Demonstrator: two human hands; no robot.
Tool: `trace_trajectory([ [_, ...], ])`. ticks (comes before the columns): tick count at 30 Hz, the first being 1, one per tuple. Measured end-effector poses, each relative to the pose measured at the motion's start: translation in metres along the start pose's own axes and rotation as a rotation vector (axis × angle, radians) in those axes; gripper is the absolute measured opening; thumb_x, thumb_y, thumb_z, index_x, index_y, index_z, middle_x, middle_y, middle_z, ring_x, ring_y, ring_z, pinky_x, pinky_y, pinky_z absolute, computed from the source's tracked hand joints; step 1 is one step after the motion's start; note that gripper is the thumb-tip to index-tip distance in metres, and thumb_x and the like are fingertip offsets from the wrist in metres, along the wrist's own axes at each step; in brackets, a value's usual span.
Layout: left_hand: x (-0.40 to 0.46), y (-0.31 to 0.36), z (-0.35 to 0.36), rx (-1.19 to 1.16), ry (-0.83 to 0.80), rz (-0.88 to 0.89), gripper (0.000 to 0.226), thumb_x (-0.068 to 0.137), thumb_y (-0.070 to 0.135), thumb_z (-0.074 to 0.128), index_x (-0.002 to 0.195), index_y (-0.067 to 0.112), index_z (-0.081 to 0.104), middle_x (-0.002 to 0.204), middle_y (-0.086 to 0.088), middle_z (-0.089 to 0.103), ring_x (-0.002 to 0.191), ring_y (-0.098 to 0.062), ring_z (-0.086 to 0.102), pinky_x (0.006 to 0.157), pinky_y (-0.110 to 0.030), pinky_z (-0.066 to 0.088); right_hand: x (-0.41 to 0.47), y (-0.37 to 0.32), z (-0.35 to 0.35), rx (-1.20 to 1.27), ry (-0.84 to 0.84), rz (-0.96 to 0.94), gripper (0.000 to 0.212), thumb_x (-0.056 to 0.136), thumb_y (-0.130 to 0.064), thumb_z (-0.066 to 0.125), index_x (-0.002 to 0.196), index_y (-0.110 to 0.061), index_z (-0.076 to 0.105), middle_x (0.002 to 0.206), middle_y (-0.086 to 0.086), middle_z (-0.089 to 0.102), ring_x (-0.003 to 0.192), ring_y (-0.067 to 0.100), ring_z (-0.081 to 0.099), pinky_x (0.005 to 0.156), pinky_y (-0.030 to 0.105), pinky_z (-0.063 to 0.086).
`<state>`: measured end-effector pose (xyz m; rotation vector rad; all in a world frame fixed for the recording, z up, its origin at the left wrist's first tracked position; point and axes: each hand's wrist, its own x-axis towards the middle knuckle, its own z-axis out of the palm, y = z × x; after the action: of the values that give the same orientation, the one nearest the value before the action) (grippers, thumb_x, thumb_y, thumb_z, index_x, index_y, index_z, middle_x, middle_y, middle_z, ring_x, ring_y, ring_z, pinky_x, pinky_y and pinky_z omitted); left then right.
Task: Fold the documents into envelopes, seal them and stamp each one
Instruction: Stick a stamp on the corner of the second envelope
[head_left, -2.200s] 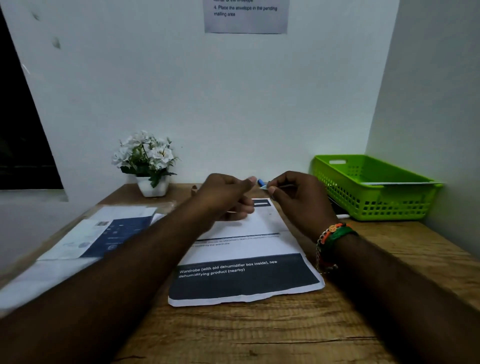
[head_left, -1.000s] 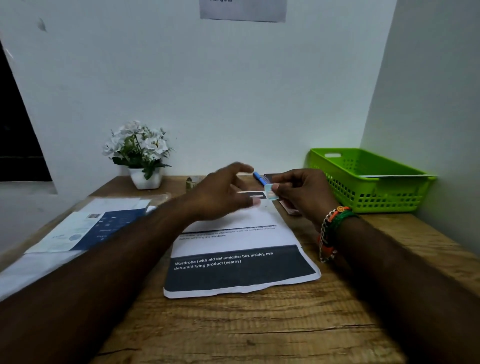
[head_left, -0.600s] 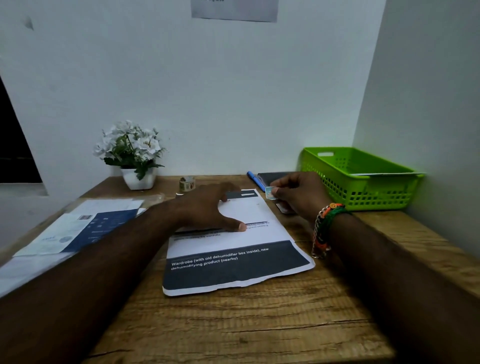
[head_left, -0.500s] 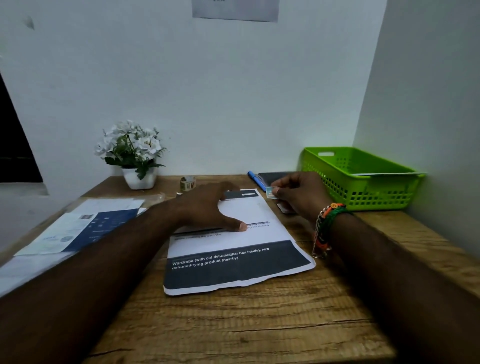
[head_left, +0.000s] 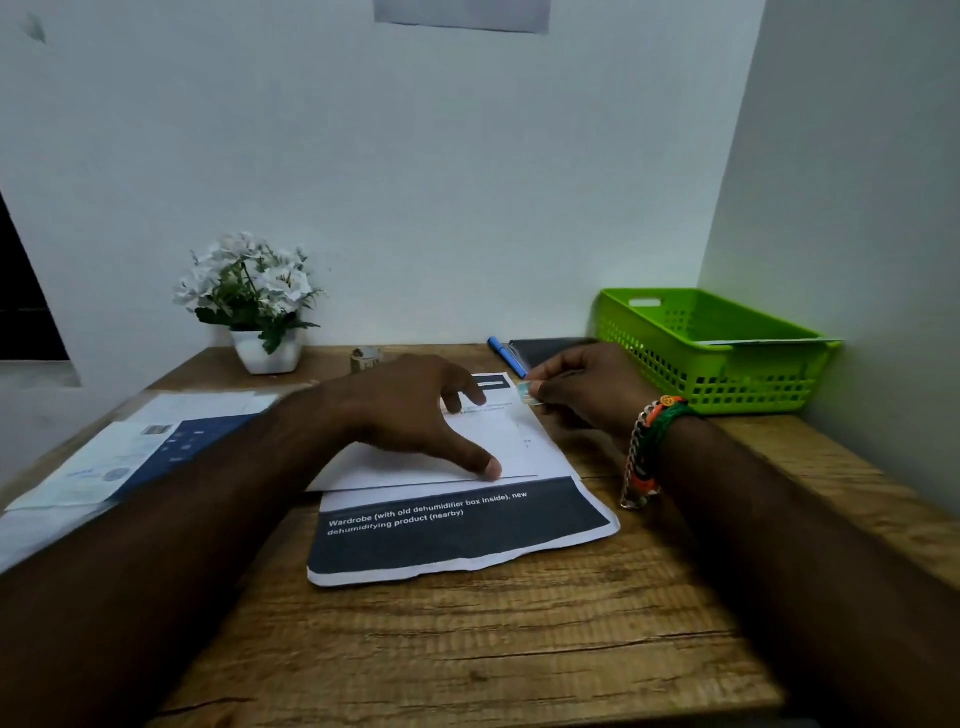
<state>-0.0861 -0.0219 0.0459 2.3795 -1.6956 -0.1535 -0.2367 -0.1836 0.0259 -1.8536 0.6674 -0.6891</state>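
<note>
Head view: person at wooden table, both hands over an envelope lying on a printed sheet
Change: left hand was raised beside the right a couple of seconds ago; now it is down, fingers spread, thumb pressing the white envelope flat; right hand has come down too, toward the envelope's far right corner
Meaning: sealing looks done, judging by the closed flat envelope; stamping step in hand; stamp not yet stuck down
Document: printed sheet with dark band under the envelope, near edge ragged; whether it is the one to fold I cannot tell
Left hand state: fingers apart, gripping nothing, pinning only
Right hand state: thumb and fingertips together, pinching a small pale stamp, just at the envelope corner
Around: green basket far right, one flat paper lying across its rim; paper stack far left; flower pot at wall; dark flat item and blue pen behind right hand; small tape roll
In the way: pen close to the stamping corner; left fingers cover part of the envelope top; otherwise nothing blocks
</note>
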Motion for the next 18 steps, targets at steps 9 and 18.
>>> trace_trajectory([
  [9, 0.009, -0.002, 0.023, -0.045, 0.121, 0.024, 0.076, 0.058, 0.078, 0.080, 0.120, 0.037, 0.066, 0.107, 0.024, 0.054, 0.099, 0.001, 0.054, 0.083, -0.025, 0.043, 0.008, 0.009, 0.021, -0.196, -0.006, -0.017, 0.011, 0.076, -0.006, 0.080, 0.067, -0.011, 0.077, 0.056, 0.005, 0.071, 0.051, 0.016, 0.066, 0.060, 0.030, 0.057],
  [18, 0.013, 0.001, 0.026, -0.056, 0.129, 0.031, 0.072, 0.061, 0.074, 0.081, 0.118, 0.032, 0.069, 0.102, 0.023, 0.055, 0.094, 0.000, 0.054, 0.074, -0.020, 0.040, 0.008, 0.007, 0.027, -0.219, 0.024, 0.029, 0.012, 0.074, -0.002, 0.080, 0.066, -0.011, 0.077, 0.059, 0.007, 0.072, 0.053, 0.017, 0.069, 0.059, 0.028, 0.058],
])
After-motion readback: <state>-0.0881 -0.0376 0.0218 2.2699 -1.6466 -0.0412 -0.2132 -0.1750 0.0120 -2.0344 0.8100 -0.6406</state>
